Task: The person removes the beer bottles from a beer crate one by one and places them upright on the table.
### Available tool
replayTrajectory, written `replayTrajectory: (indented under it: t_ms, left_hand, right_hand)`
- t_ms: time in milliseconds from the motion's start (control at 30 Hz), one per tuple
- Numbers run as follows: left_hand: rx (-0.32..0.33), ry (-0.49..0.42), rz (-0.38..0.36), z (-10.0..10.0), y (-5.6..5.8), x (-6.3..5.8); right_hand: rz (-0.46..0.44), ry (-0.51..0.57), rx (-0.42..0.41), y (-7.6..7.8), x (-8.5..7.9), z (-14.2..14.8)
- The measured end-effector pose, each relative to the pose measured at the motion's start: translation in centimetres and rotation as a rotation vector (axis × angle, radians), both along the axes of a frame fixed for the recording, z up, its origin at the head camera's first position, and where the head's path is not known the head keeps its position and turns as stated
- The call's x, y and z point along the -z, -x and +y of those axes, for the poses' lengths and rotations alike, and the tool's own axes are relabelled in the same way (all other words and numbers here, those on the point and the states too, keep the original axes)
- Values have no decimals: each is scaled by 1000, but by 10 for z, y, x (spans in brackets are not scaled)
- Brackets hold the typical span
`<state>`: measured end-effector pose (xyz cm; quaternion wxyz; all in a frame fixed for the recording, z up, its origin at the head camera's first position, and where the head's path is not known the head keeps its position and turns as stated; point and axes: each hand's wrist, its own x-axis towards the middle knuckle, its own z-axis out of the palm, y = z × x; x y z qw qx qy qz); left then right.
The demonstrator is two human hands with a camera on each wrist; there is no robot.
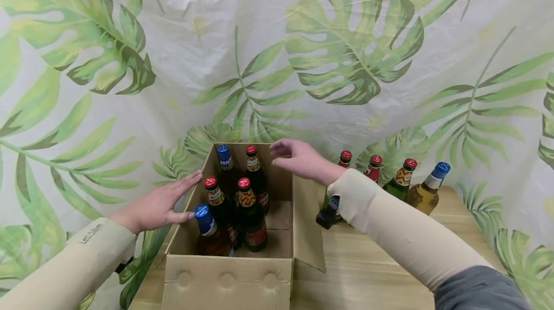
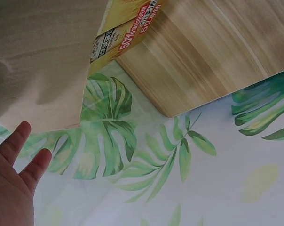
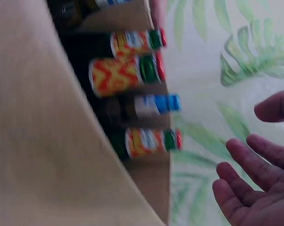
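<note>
Carton (image 1: 227, 270) edged by the left hand (image 1: 156, 202), fingers (image 1: 187, 183) spread, perhaps for steadiness; bottles (image 1: 253, 221) stood upright inside, left of the right hand (image 1: 305, 158), its fingers parted and empty

Brown cardboard box (image 1: 227, 279) upright on the wooden counter (image 1: 368, 262), top open, right flap (image 1: 309, 233) splayed outward. Inside, standing: three dark glass bottles (image 1: 252, 221) with red caps, patterned neck labels, and two blue-capped glass bottles (image 1: 207, 226). Right of the box, also upright, a row of three red-capped glass bottles (image 1: 400, 182) and a pale-amber glass bottle (image 1: 424, 197), blue cap.
</note>
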<state>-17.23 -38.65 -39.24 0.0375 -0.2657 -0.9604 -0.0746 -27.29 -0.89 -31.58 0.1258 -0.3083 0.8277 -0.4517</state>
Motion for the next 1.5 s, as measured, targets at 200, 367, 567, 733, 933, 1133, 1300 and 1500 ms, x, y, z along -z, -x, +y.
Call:
replayTrajectory:
  t_ms: [200, 367, 567, 733, 933, 1133, 1300, 1500]
  left_hand:
    - [4, 13, 4, 0, -3, 4]
    - [8, -20, 16, 1, -4, 5]
    - [-1, -30, 6, 2, -4, 4]
    - [-5, -24, 4, 4, -4, 6]
    - [-2, -41, -8, 4, -3, 6]
    - [-7, -45, -3, 1, -3, 6]
    - [-12, -53, -8, 2, -2, 11]
    - [3, -45, 13, 2, -2, 8]
  right_hand:
    - [-111, -40, -90, -7, 24, -34]
    - [-146, -103, -159, -11, 37, -51]
    - [-197, -97, -190, -14, 39, -60]
    - [-246, -104, -206, -16, 45, -60]
    - [-292, -84, -252, -14, 52, -54]
    - [-222, -149, -306, -10, 62, -57]
    - [10, -216, -188, -12, 74, -64]
    - [60, -151, -68, -16, 66, -64]
